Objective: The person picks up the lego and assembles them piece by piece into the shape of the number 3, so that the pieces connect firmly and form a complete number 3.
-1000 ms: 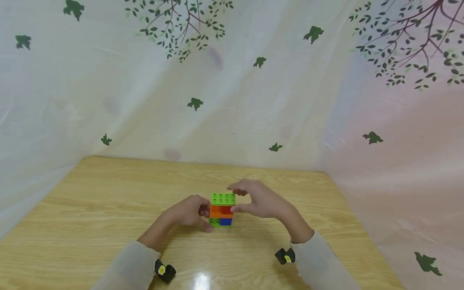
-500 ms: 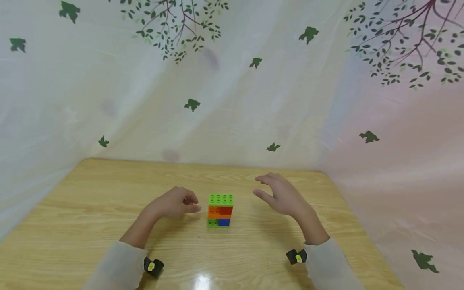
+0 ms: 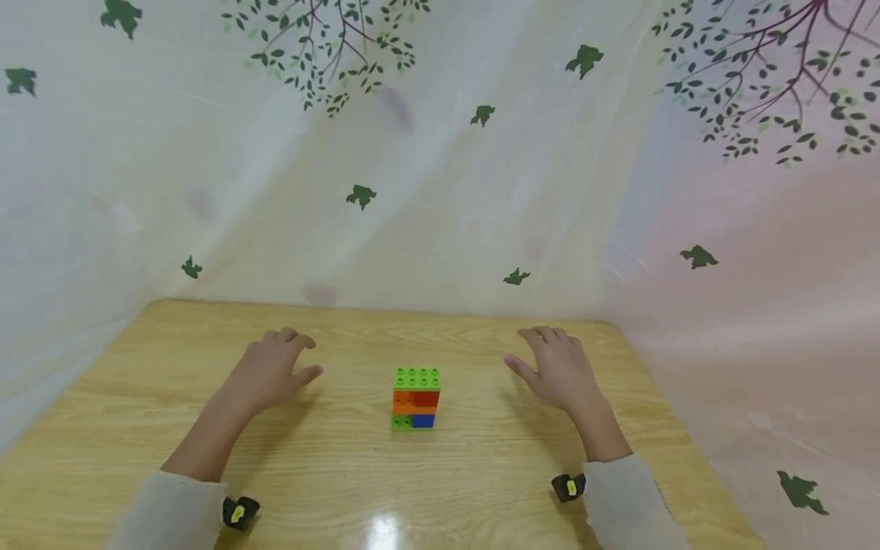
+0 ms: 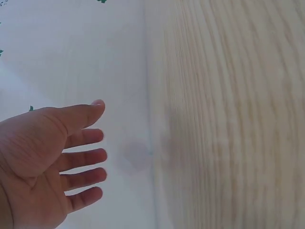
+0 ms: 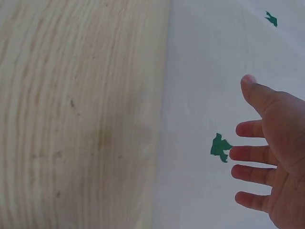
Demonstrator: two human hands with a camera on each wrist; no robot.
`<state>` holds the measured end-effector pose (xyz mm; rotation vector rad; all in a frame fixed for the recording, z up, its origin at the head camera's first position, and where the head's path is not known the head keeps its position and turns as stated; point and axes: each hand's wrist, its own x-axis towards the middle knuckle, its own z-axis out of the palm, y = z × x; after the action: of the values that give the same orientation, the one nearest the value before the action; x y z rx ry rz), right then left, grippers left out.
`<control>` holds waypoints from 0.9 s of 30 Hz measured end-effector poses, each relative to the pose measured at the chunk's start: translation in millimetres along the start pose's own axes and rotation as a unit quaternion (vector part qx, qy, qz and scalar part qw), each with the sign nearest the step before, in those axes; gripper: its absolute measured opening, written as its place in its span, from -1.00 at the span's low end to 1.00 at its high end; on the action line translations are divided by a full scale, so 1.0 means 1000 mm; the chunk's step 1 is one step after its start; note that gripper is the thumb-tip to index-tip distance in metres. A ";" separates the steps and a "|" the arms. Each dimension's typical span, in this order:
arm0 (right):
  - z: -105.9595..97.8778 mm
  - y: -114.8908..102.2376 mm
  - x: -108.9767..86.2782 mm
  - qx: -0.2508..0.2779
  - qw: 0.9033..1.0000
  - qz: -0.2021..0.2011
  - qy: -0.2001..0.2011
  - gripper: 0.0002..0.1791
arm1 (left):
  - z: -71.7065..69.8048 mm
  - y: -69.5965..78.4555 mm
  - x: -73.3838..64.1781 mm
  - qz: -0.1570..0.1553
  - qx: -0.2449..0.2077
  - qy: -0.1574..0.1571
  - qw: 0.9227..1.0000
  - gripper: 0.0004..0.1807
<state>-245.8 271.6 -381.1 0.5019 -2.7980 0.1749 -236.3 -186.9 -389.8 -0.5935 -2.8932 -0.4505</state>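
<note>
A small stack of toy building blocks [image 3: 415, 400] stands upright near the middle of the wooden table in the head view. Its top is light green with studs; below come orange and red, then green and blue at the bottom. Well to the left of the stack is my left hand [image 3: 271, 370], its fingers spread and holding nothing. On the other side my right hand [image 3: 558, 367] is likewise apart from the stack, thumb and fingers loosely extended. Both wrist views show bare palms, the left hand [image 4: 43, 157] and the right hand [image 5: 286, 148], without the blocks in sight.
The wooden table [image 3: 330, 489] reaches back to a pale hanging cloth [image 3: 440, 191] printed with leaves and branches. That cloth also runs along the table's left and right sides. Dark straps with a yellow mark [image 3: 241, 513] sit at the sleeve cuffs.
Both hands have come away from the block stack, the left hand moving left and the right hand moving right. Their fingers have spread. The stack stays standing on the table.
</note>
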 end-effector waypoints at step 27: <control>0.017 -0.055 0.003 0.251 0.954 -0.079 -0.144 -0.20 | 0.028 0.035 0.010 0.092 -0.154 -0.069 0.981 -0.24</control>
<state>-233.5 216.1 -392.8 0.9287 -2.9618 0.8556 -233.3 -143.4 -404.5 -0.9629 -2.8776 -0.8715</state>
